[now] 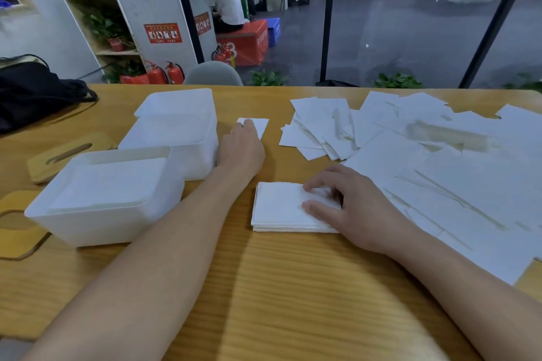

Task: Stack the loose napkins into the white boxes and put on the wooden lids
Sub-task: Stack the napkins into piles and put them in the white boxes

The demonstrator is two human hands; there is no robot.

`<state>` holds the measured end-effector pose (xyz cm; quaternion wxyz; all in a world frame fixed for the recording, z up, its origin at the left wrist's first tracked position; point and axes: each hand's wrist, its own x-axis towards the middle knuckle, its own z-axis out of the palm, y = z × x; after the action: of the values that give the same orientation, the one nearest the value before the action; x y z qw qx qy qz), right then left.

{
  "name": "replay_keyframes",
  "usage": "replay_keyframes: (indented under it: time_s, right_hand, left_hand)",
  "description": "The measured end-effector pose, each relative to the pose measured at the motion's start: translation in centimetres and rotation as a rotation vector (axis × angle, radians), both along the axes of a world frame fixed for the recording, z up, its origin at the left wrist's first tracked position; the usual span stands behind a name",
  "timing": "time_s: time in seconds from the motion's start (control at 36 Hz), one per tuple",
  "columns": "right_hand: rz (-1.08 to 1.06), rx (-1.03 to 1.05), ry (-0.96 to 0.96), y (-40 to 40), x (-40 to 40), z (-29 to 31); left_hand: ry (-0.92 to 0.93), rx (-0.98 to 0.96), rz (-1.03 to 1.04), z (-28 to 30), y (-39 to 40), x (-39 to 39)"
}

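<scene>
A neat stack of folded white napkins (278,209) lies on the table in front of me, and my right hand (349,208) rests flat on its right side. My left hand (242,149) reaches further out, its fingertips pressing on a single napkin (259,124) beside the boxes. Three open white boxes stand at the left: the nearest box (99,215) holds napkins, with a middle box (187,152) and a far box (176,102) behind it. Two wooden lids lie left of the boxes, a lid with a slot (67,152) and a nearer lid (17,231).
Many loose napkins (425,149) spread across the right half of the wooden table (293,287). A black bag (35,91) sits at the far left corner. A grey chair back (212,73) stands behind the table's far edge.
</scene>
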<state>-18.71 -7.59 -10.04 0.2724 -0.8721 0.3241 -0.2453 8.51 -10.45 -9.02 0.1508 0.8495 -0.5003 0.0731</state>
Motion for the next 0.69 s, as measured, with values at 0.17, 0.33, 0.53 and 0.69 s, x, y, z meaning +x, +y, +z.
replay_keyframes:
  time_s: [0.17,0.33,0.53,0.69]
  right_hand:
    - [0.004,-0.002,0.0,0.1,0.0,0.3]
    - [-0.024,0.001,0.011,0.2,-0.2,0.6]
    - [-0.189,-0.143,-0.111,0.2,-0.2,2.1]
    - [-0.267,-0.304,-0.169,-0.2,0.0,2.5]
  left_hand:
    - [-0.08,-0.031,-0.025,-0.1,1.0,-0.2]
    - [-0.033,-0.129,-0.05,1.1,3.0,-0.9]
    - [0.24,-0.317,-0.422,3.4,8.7,-3.8]
    - [0.476,-0.267,-0.679,3.4,11.5,-5.2]
